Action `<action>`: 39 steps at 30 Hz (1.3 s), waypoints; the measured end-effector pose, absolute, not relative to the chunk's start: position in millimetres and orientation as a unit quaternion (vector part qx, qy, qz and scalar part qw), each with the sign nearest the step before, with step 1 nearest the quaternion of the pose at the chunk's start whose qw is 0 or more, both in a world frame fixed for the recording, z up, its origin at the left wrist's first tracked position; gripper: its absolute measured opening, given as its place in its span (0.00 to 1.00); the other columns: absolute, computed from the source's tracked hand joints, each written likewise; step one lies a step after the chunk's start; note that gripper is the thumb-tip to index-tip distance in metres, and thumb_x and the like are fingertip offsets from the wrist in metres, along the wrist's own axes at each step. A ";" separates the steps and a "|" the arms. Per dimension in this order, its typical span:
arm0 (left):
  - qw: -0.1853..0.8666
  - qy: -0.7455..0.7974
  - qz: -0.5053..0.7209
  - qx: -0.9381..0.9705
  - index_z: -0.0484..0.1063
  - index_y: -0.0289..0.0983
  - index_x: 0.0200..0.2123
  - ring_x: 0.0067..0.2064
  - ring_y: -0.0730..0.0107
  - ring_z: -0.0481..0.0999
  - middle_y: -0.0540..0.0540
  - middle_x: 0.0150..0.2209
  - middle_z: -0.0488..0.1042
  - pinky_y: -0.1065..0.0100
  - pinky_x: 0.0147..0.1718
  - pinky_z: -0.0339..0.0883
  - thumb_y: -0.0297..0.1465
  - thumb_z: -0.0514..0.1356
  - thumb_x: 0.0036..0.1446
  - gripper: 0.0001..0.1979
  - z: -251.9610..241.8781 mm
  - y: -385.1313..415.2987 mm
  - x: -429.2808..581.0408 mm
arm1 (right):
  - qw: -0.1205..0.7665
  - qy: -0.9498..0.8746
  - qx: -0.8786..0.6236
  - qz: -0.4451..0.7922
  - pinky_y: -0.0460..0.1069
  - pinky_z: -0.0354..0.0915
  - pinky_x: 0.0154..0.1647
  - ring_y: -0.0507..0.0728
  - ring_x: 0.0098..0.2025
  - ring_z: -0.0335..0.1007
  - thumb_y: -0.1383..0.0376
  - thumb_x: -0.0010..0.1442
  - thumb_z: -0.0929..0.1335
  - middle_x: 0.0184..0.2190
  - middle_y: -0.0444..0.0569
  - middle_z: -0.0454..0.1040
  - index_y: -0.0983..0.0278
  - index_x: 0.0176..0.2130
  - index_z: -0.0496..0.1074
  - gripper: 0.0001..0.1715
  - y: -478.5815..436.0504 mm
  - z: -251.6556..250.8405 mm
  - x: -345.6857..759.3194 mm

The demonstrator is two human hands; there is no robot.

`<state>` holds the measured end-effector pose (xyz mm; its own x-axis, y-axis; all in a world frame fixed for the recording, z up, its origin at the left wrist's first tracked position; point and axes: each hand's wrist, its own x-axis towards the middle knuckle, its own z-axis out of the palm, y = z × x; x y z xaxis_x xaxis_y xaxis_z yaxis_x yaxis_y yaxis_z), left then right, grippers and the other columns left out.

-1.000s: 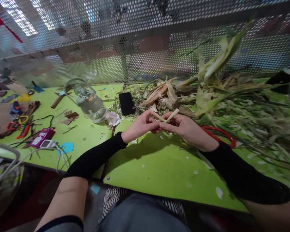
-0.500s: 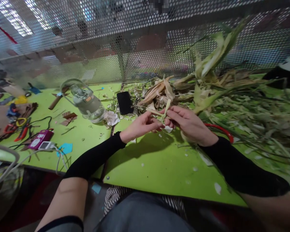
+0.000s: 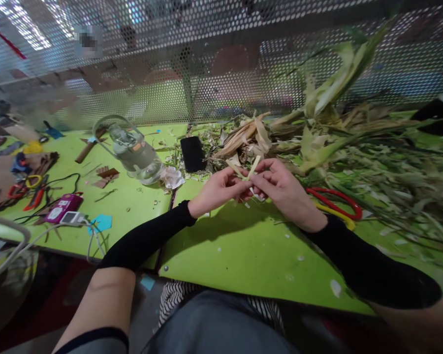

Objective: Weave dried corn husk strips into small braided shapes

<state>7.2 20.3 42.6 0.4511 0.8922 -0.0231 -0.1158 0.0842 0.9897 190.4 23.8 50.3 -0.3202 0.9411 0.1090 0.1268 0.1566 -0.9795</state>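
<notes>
My left hand (image 3: 225, 190) and my right hand (image 3: 282, 191) meet above the green table (image 3: 221, 255), fingertips pinched together. Between them is a pale corn husk strip (image 3: 254, 167), folded or crossed so that its two ends stick up in a V. My left thumb and fingers press on its lower part, and my right thumb and index finger close on the same spot. The exact crossing is hidden by my fingers. Just behind the hands lie dried corn husks (image 3: 243, 135). Beside my right wrist are scissors with red and yellow handles (image 3: 354, 209).
A large clear water bottle (image 3: 135, 155), a black phone (image 3: 192, 154) and crumpled tissue (image 3: 172, 177) stand or lie behind my left hand. Green corn stalks and husk scraps (image 3: 402, 177) cover the right side. Pliers (image 3: 37, 194) and a purple power bank (image 3: 63, 207) lie at left. A perforated metal screen (image 3: 140, 88) closes the back.
My right fingers have shifted lower on the strip, and the strip's ends now stand in a steeper V. More of the scissors shows beside my right wrist.
</notes>
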 end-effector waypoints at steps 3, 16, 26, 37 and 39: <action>0.658 0.349 0.378 0.549 0.66 0.34 0.41 0.32 0.75 0.80 0.49 0.30 0.79 0.70 0.36 0.73 0.39 0.69 0.60 0.18 45.3 20.4 5.1 | 0.399 -0.635 -0.416 0.515 0.47 0.55 0.23 0.50 0.22 0.62 0.50 0.60 0.74 0.21 0.36 0.67 0.58 0.42 0.62 0.23 22.1 52.6 191.0; 0.650 0.359 0.379 0.552 0.71 0.31 0.43 0.31 0.80 0.80 0.49 0.32 0.79 0.75 0.35 0.73 0.30 0.60 0.68 0.06 46.2 26.4 2.1 | 0.420 -0.673 -0.444 0.418 0.50 0.60 0.26 0.53 0.25 0.65 0.46 0.62 0.72 0.26 0.43 0.72 0.58 0.42 0.70 0.21 21.6 49.8 190.7; 0.510 0.444 0.404 0.616 0.69 0.35 0.44 0.30 0.79 0.79 0.49 0.34 0.80 0.76 0.31 0.71 0.31 0.57 0.70 0.05 26.1 22.8 12.9 | 0.351 -0.775 -0.496 0.173 0.53 0.62 0.32 0.59 0.28 0.69 0.50 0.68 0.65 0.29 0.49 0.76 0.59 0.38 0.69 0.16 21.8 42.0 190.5; 0.543 0.423 0.401 0.605 0.63 0.37 0.39 0.30 0.81 0.78 0.51 0.34 0.78 0.77 0.29 0.68 0.33 0.55 0.71 0.07 28.2 17.9 16.9 | 0.394 -0.739 -0.508 0.202 0.55 0.63 0.31 0.59 0.28 0.68 0.51 0.71 0.62 0.27 0.47 0.71 0.58 0.39 0.65 0.14 14.9 32.3 184.9; 0.560 0.425 0.410 0.582 0.63 0.37 0.38 0.30 0.82 0.77 0.52 0.32 0.77 0.78 0.28 0.66 0.32 0.55 0.71 0.07 32.4 17.8 16.3 | 0.407 -0.729 -0.498 0.235 0.55 0.64 0.30 0.58 0.27 0.67 0.49 0.71 0.63 0.26 0.45 0.70 0.57 0.38 0.64 0.16 14.7 31.6 184.7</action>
<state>16.3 17.8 32.4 0.3036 0.9528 0.0011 0.0352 -0.0124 0.9993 184.7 14.7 31.6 -0.1733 0.9170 0.3592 0.5347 0.3939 -0.7476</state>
